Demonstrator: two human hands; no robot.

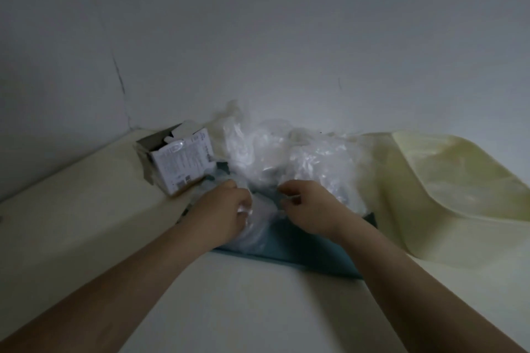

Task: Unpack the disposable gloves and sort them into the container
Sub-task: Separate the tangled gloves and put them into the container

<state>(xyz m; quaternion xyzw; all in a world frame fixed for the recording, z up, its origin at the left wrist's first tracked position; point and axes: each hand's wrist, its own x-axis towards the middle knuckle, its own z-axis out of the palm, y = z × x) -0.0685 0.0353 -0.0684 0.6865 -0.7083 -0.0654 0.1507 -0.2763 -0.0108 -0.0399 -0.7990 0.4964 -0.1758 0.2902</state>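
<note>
Left of the gloves (286, 157) — an open carton (180, 163), print unreadable.

The whole view is dim and grey, with low contrast and no hard shadows. The brightest patch is the heap of clear gloves (286, 163), whose crinkled film catches soft white glints; where the light comes from cannot be told. Behind the gloves the wall (258, 23) fades evenly to dull grey. In front of the gloves the forearms (100, 281) darken toward the lower corners. Left of the gloves, the print on the box (183, 163) is too smeared to read. Detail is soft throughout, outlines slightly blurred, and the surface (243, 295) lines left and right of the gloves bow with wide-angle distortion
</note>
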